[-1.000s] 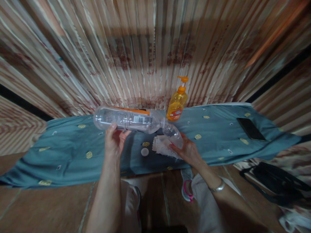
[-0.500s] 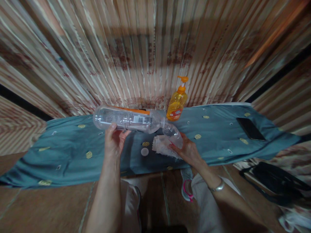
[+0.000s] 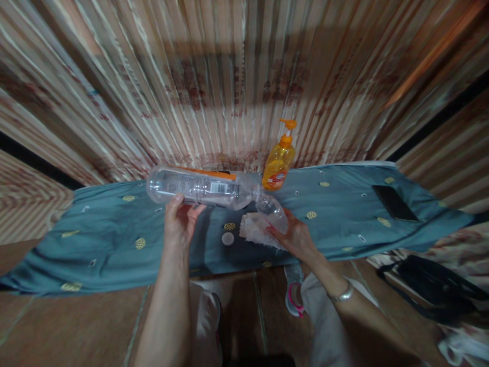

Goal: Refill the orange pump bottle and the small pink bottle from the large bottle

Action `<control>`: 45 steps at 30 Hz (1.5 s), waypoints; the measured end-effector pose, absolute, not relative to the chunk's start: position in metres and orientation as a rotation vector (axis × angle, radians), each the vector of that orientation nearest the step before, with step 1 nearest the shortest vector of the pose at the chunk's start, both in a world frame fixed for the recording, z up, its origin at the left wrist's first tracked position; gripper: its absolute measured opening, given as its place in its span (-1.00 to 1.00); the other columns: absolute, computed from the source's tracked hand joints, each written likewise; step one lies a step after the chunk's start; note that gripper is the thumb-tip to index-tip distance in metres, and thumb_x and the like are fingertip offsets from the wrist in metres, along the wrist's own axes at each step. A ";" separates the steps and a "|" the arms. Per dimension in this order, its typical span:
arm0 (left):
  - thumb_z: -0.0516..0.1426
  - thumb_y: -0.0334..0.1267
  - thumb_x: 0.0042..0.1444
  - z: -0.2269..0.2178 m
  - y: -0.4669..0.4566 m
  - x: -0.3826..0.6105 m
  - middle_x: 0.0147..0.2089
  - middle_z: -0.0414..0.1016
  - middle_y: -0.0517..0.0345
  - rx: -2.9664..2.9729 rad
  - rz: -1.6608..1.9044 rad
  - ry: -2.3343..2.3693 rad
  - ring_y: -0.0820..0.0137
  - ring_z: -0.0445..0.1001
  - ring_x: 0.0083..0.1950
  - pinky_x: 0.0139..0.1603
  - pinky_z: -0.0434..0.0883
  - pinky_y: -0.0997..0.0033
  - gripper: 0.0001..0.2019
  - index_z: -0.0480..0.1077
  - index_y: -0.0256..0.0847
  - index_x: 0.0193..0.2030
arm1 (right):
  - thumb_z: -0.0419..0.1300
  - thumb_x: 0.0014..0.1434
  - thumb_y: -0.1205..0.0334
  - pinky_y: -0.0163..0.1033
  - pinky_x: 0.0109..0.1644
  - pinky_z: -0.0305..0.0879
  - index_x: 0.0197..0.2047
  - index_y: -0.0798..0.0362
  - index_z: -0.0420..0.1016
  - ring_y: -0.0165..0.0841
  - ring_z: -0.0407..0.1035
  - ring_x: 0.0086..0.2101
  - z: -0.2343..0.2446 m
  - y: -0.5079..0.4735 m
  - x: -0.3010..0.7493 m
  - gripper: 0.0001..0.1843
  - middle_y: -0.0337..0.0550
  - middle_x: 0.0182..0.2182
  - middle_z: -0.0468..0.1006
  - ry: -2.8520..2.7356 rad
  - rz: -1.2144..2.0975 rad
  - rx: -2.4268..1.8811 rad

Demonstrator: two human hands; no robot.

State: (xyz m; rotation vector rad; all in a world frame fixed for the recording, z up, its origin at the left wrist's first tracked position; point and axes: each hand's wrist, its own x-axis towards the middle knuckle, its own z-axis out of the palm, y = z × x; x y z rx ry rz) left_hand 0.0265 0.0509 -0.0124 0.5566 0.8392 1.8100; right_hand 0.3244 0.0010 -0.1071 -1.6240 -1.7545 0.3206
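Gripping a bottle point(image 3: 191, 189), left hand point(image 3: 181, 219) faces right hand point(image 3: 294, 234) clasping a container point(image 3: 272, 209), pump dispenser point(image 3: 278, 164) behind, cloth point(image 3: 253, 230) beneath.

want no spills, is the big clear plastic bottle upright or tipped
Tipped: the bottle is held sideways in the left hand, its neck toward the right hand.

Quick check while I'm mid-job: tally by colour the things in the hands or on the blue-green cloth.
Clear: 2 (large bottle in the left hand, small container in the right hand)
White: 2 (round cap, rag)
Orange: 1 (pump bottle)
Black: 1 (phone)
Total: 6
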 end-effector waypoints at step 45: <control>0.55 -0.12 -0.39 -0.008 0.049 0.029 -0.32 0.67 0.20 0.550 1.824 0.815 0.28 0.65 -0.25 -0.11 0.72 0.14 -0.55 0.51 -0.17 -0.37 | 0.32 0.24 -0.19 0.14 0.01 0.64 0.26 0.09 0.47 0.07 0.68 -0.08 -0.106 0.000 0.324 -0.31 0.23 -0.05 0.75 -1.778 0.329 -1.632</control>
